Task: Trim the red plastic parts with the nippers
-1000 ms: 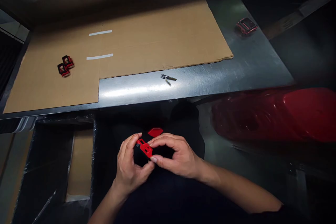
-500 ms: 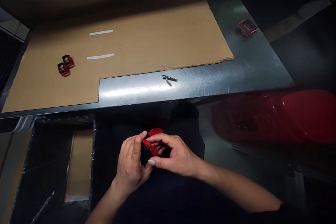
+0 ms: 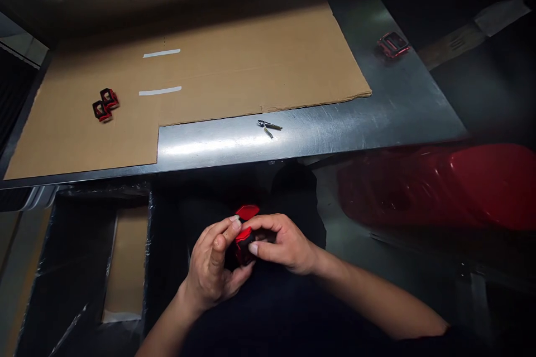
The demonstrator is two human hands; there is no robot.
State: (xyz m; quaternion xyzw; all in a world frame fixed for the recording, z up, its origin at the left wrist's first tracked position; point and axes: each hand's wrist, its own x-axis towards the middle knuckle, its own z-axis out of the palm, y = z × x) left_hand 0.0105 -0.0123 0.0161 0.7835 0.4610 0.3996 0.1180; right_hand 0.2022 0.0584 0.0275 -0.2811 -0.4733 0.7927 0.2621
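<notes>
Low in front of my dark clothing, a small red-and-black plastic part [image 3: 244,245] is between my two hands. My right hand [image 3: 287,248] pinches it with thumb and fingers from the right. Curled around its left side, my left hand [image 3: 213,265] supports it with the fingers. A flat red piece [image 3: 247,212] shows just beyond the fingertips; whether it joins the held part, I cannot tell. The fingers hide much of the part.
A metal table [image 3: 218,145] carries a cardboard sheet [image 3: 268,72] with two red-and-black frames [image 3: 105,105]. Small nail clippers [image 3: 269,127] lie near its front edge. Another red-and-black frame [image 3: 392,46] sits far right. A black-lined box [image 3: 79,256] and red stool [image 3: 489,184] stand below.
The part has been turned between my hands, so its red edge and dark side now face differently. My right thumb has moved slightly up and right, and my left fingers have shifted right.
</notes>
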